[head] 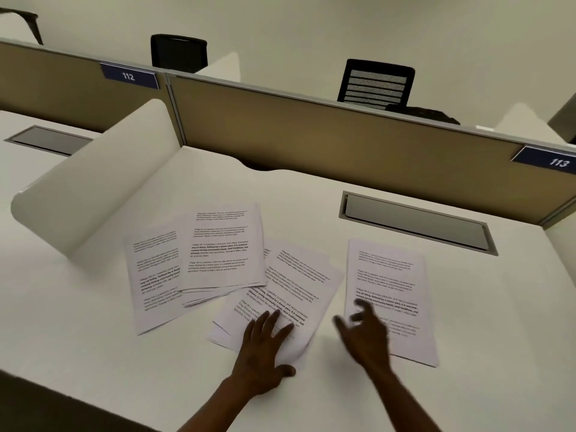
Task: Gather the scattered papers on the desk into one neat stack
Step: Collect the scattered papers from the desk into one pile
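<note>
My left hand (265, 344) lies flat, fingers spread, pressing on the near corner of the middle papers (290, 294); nothing gripped, just palm down; my right hand (366, 330) hovers open with fingers loosely curled, blurred, over the near left edge of the right sheet (389, 294); cannot tell if it touches; papers are scattered across the white surface (93, 353) in three lots; left group (199, 260) is several overlapping sheets, fanned, one sticking out to the left; middle papers are tilted, their far corner tucked under the left group; right sheet lies apart from the rest, just beside the middle papers; grey cable hatch (417, 224) sits beyond it; tan partition (311, 138) behind carries labels 112 (128, 77) and 113 (559, 163).
</note>
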A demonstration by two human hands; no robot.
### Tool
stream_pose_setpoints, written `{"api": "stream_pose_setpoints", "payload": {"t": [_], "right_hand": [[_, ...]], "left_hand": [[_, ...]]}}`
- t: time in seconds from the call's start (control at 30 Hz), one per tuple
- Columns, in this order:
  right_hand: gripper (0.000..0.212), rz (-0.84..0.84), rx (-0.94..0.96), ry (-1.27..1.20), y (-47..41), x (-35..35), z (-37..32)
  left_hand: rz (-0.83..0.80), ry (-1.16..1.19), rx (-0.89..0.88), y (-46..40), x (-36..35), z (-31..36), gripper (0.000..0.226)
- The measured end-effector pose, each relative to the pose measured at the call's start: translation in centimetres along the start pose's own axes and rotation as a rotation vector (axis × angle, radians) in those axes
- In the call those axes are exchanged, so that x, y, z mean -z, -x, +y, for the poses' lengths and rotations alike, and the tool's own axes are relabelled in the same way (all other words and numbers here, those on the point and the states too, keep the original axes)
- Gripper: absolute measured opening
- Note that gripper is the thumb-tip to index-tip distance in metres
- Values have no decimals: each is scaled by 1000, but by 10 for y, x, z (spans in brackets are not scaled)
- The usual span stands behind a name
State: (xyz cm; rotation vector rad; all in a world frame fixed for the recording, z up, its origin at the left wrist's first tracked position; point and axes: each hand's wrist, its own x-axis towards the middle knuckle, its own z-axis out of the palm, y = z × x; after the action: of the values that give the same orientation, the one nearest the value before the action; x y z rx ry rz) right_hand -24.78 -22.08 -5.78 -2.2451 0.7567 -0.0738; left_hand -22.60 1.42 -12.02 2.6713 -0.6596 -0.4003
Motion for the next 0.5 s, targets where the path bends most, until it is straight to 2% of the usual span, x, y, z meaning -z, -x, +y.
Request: {"api": "stream_pose_setpoints", "payload": {"t": [0.03,0.1,0.23,0.33,0.4,0.5], "right_hand": [[67,-126,-43,-5,13,-13,-5],[82,-238,-82,-3,27,-33,-12],[100,-211,-129,-159,32,-51,-29],[99,-137,-320,-456,25,-55,-35],[89,-119,-428,-629,19,-54,-34],[48,-165,-371,-654,15,-53,-30]], "left_hand": [[-1,-4,-5,0,0,1,91],[-8,-24,-10,2,0,5,85],[-16,-21,2,9,-4,11,77],[19,20,0,12,-4,14,76],[51,102,9,14,-1,17,84],[16,275,57,16,5,22,93]]}}
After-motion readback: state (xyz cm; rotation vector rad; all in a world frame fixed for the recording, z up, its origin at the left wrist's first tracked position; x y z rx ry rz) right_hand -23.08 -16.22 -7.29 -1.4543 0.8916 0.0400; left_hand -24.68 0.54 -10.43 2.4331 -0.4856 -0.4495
